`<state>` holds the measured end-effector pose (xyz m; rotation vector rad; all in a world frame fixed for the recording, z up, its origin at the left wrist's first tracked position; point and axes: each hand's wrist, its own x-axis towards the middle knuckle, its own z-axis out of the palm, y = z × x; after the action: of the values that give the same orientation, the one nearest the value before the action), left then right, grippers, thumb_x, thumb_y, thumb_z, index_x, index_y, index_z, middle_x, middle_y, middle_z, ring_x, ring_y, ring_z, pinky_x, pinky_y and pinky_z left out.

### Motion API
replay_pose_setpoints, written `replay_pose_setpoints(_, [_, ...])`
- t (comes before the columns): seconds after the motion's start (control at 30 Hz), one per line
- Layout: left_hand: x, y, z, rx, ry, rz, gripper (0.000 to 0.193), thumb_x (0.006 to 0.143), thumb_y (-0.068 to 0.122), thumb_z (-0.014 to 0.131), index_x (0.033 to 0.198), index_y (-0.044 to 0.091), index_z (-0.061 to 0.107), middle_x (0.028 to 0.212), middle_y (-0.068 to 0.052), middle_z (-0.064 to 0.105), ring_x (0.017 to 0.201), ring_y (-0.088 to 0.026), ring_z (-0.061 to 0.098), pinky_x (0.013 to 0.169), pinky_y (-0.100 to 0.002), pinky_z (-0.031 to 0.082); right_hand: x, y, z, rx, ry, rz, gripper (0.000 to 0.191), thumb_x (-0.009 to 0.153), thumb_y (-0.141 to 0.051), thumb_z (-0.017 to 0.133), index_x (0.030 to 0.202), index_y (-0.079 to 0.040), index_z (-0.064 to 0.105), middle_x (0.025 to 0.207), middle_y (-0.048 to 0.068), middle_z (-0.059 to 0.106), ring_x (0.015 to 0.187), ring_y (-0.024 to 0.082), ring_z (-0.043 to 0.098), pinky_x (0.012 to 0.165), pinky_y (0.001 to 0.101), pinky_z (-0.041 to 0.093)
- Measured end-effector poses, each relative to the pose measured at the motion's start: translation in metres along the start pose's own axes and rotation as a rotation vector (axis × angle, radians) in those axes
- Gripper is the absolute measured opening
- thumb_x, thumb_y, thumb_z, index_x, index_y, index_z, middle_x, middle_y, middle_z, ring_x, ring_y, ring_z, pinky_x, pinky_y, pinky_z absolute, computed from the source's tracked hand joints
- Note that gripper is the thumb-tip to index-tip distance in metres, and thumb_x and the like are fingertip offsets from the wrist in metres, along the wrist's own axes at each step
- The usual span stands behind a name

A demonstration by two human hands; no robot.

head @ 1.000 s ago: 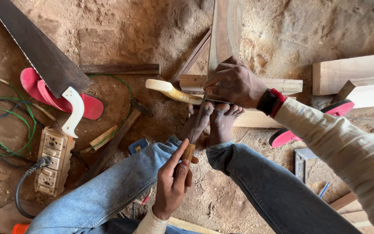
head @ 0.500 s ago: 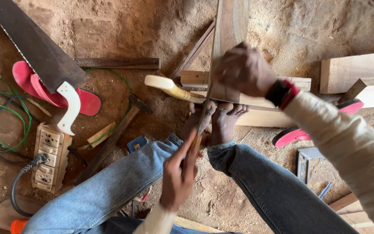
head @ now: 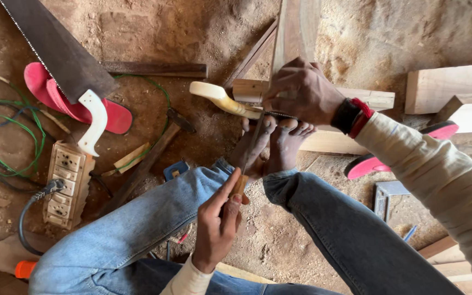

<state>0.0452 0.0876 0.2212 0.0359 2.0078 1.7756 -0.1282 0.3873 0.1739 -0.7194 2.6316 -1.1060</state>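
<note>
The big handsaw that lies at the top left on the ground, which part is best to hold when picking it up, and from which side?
Grip the white handle of the handsaw, coming from its lower end near the power strip. The handle is curved to fit a palm and points toward the person, while the dark blade probably has teeth along its left edge, so keep fingers off that side.

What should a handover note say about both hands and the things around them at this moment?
Left hand: closed on the wooden handle of a slim tool, whose blade runs up between the bare feet.
Right hand: gripping the upright wooden piece above the feet, steadying it.
Nearby on the dirt floor: handsaw, hammer, power strip, red sandal.
Done and left: the right hand hides the tool's tip, so progress on the wood cannot be judged.
</note>
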Motion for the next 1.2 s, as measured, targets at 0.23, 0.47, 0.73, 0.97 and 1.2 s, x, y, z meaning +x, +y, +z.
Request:
replay_pose_setpoints(0.23, [-0.008,0.001,0.007,-0.053,-0.004,-0.109,0.047,0.106,0.011,0.052,0.153,0.011,0.051,0.093,-0.009,0.077,0.051,-0.003,0.051,0.042,-0.022,0.044,-0.011,0.006,0.003,0.015,0.029,0.008,0.012,0.092,-0.026,0.081,0.101,-0.018,0.081,0.097,0.0,0.076,0.094,0.017,0.065,0.085,0.0407,0.053])
replay_pose_setpoints(0.47, [0.0,0.003,0.01,0.009,-0.005,-0.138,0.046,0.105,0.016,0.05,0.151,0.01,0.051,0.089,-0.009,0.079,0.044,-0.004,0.049,0.035,-0.025,0.043,-0.017,0.018,0.012,-0.205,0.071,-0.248,0.006,0.096,-0.02,0.079,0.101,-0.024,0.081,0.099,-0.002,0.076,0.091,0.016,0.069,0.087,0.0337,0.052])
replay_pose_setpoints(0.73, [0.058,-0.016,0.034,0.01,0.078,0.26,0.04,0.117,0.016,0.05,0.157,0.016,0.047,0.1,-0.009,0.077,0.062,-0.006,0.06,0.05,-0.025,0.051,0.017,0.031,-0.038,-0.183,0.028,0.014,0.011,0.099,-0.027,0.081,0.102,-0.017,0.08,0.1,0.003,0.077,0.088,0.016,0.067,0.089,0.0389,0.051])
replay_pose_setpoints(0.97, [-0.004,-0.001,-0.002,0.002,-0.004,-0.032,0.045,0.108,0.013,0.053,0.153,0.014,0.053,0.089,-0.008,0.078,0.046,-0.004,0.053,0.037,-0.021,0.044,-0.007,-0.001,-0.007,0.001,0.001,0.016,0.008,0.094,-0.026,0.078,0.097,-0.018,0.08,0.098,0.002,0.078,0.09,0.016,0.07,0.08,0.0346,0.059])
replay_pose_setpoints(1.2, [0.061,-0.017,0.031,0.035,0.015,0.102,0.043,0.111,0.013,0.051,0.154,0.014,0.051,0.09,-0.007,0.076,0.051,-0.005,0.056,0.039,-0.02,0.049,0.014,0.039,-0.031,-0.047,-0.014,0.106,0.013,0.105,-0.024,0.072,0.104,-0.014,0.079,0.104,0.007,0.076,0.085,0.017,0.072,0.073,0.0326,0.061])
